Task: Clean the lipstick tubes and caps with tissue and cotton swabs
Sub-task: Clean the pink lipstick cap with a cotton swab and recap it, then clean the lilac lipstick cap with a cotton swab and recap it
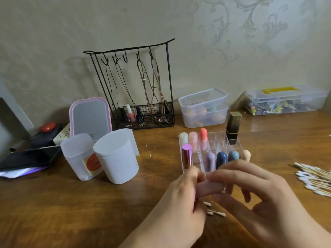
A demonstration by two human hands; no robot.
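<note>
Wooden table [71,203] fills the view, and near its front edge a pale pink lipstick tube [209,188] lies blurred between both hands, its ends hidden. Left hand [180,197] and right hand [254,190] pinch it with curled fingers, just near of the clear organizer [220,140]; used cotton swabs [215,213] lie below.

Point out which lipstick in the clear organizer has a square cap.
The black-and-gold lipstick in the back row's right end of the clear acrylic organizer: its gold cap is square and flat-topped; the others look rounded.

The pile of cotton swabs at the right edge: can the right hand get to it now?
Probably not at once: the right hand holds a pale tube. Bare table lies before the pile of cotton swabs.
</note>
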